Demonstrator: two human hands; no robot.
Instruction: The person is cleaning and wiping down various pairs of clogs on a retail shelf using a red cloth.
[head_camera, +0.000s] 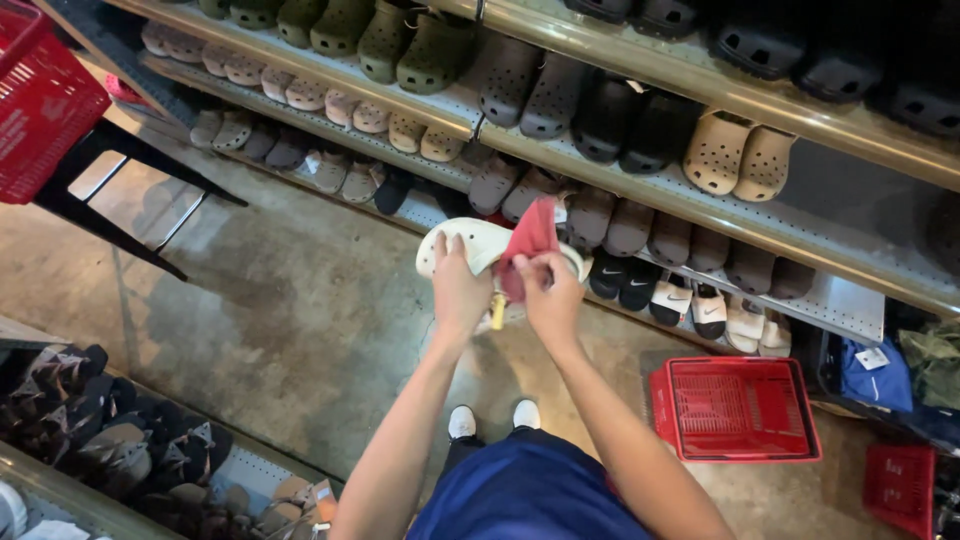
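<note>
My left hand (458, 293) grips a white foam clog (470, 242) by its side, holding it up in front of the shelves. My right hand (550, 292) pinches a red cloth (528, 238) that lies against the clog's upper. A small yellowish tag (497, 312) hangs between the two hands. Part of the clog is hidden behind the cloth and my fingers.
Metal shelves (640, 170) ahead carry rows of clogs and slides in green, grey, beige and black. A red shopping basket (735, 410) sits on the concrete floor at right, another red basket (40, 100) rests on a black stand at upper left. A lower rack of sandals (110, 430) stands at bottom left.
</note>
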